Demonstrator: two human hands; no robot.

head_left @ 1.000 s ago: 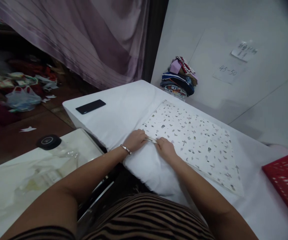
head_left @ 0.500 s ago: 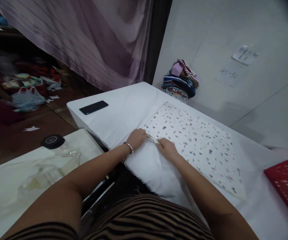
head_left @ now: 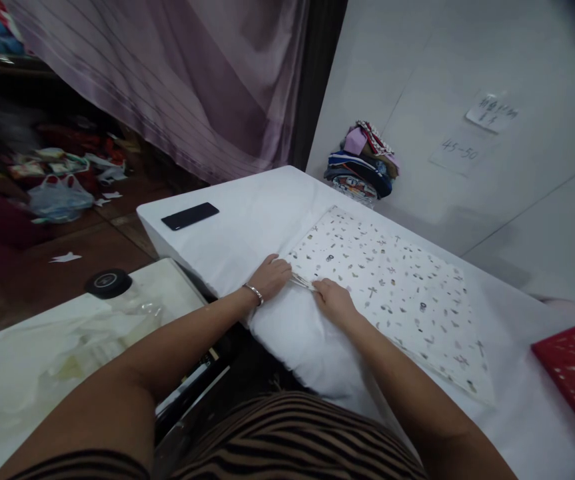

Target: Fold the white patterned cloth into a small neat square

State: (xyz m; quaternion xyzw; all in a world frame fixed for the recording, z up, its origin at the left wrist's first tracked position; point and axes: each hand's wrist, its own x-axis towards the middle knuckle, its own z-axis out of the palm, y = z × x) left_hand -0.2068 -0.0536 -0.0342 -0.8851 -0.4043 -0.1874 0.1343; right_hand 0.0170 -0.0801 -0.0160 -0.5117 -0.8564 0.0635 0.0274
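Observation:
A white cloth with a small scattered print [head_left: 397, 280] lies folded flat on the white-covered table [head_left: 247, 227]. At its near left edge, my left hand [head_left: 271, 277] is closed on the layered hem; a bracelet circles that wrist. A short way to the right, my right hand [head_left: 334, 300] pinches the same edge between thumb and fingers. Between the two hands the stacked edges of the printed cloth show. The fingertips are partly hidden by the hands themselves.
A black phone [head_left: 190, 216] lies at the table's far left. A red plastic basket [head_left: 574, 370] stands at the right edge. Folded clothes [head_left: 361, 163] are stacked against the wall. To the left, a side table [head_left: 167, 287] carries a black round lid [head_left: 109, 283] and clear plastic bags.
The whole view has shifted slightly. Both hands keep their places on the cloth's edge, with the left hand's fingers moved only a little.

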